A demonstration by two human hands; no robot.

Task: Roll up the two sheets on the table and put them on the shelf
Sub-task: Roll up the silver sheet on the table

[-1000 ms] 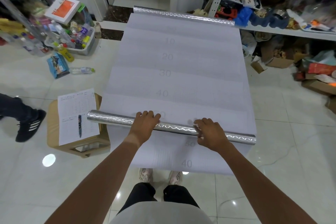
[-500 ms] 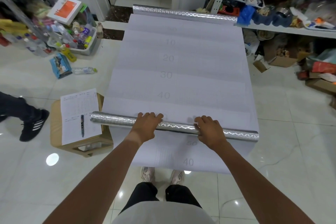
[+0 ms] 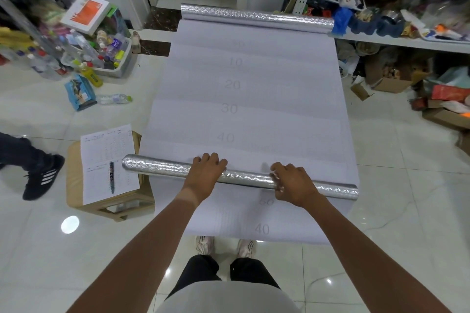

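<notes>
Hands worked the near roll (image 3: 162, 168) on the table's white sheet (image 3: 244, 109): my left hand (image 3: 204, 175) and right hand (image 3: 295, 183) curled over its middle. Foil looked light, slick, easily creased; an even two-handed hold suited it.

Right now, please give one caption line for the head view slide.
Both hands, left and right, grip a silver roll on the white sheet.

Floor (image 3: 396, 211): glossy white tile, lamp glare. Wooden stool (image 3: 101, 207) left of the grip, paper (image 3: 108, 160) and pen (image 3: 111, 177) on top. Cluttered white shelving (image 3: 396, 40) far right. Bottle bin (image 3: 112, 58) far left.
</notes>
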